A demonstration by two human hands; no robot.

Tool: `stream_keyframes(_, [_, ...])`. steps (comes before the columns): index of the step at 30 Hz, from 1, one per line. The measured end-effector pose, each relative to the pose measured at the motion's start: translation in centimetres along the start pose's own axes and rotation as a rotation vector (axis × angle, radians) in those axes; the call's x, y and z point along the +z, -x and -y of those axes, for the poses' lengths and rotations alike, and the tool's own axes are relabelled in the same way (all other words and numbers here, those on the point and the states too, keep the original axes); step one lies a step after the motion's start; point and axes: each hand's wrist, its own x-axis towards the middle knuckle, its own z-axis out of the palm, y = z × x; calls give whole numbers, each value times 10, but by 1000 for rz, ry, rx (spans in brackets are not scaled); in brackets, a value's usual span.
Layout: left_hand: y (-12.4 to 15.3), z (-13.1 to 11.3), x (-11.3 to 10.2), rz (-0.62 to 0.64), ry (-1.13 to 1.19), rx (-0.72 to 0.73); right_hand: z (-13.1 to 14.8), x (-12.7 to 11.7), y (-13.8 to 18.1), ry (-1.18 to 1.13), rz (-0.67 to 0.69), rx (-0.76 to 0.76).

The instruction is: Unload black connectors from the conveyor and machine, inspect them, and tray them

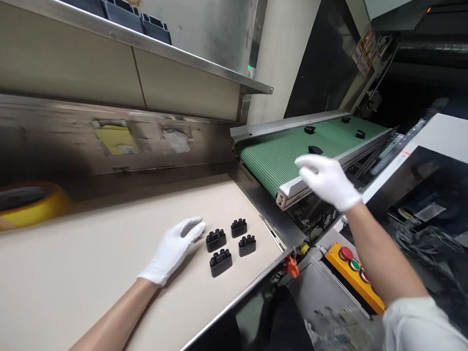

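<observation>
My left hand (173, 251), in a white glove, rests on the beige tabletop (100, 273) with its fingers stretched out and nothing in them. Its fingertips are just left of several small black plastic parts with round pegs on top; the nearest such part (216, 240) stands upright, apart from the fingers as far as I can see. My right hand (328, 180), gloved too, hovers over the near edge of the green conveyor belt (273, 151). Thumb and fingers are apart. Just beyond the fingers lies another black part (315, 149) on the belt.
More black parts (309, 130) lie farther up the belt, between metal side rails. A yellow tape roll (29, 209) lies at the left. Overhead, a metal shelf (184, 56) holds dark bins. A yellow button box (355, 277) is below my right forearm, near an orange clamp (291, 266).
</observation>
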Motion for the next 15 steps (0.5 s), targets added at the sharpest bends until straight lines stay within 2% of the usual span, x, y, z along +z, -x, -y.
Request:
stream_keyframes(1, [-1,-1,0,-1,-5,-13,-24,-11,-35,160,-89,37])
stream_keyframes(2, [-2,-1,-1,-3,-6,-25,-50,-17,-70,326,-89,88])
stream_keyframes(4, [-4,1,-2,-18,7,-48,-99,-19,-129,565,59,294])
stream_keyframes(6, [-7,3,-3,-32,37,-72,-136,-13,-168,699,300,443])
stream_keyframes(8, [-7,5,-4,-32,55,-109,-158,-6,-188,756,437,484])
stream_keyframes(9, [-7,5,-5,-26,57,-128,-165,-4,-194,771,457,476])
stream_keyframes(12, [-5,2,-7,-14,25,-174,-183,-12,-210,774,459,437])
stream_keyframes(15, [-5,1,-9,-32,-14,-230,-207,-32,-234,585,360,507])
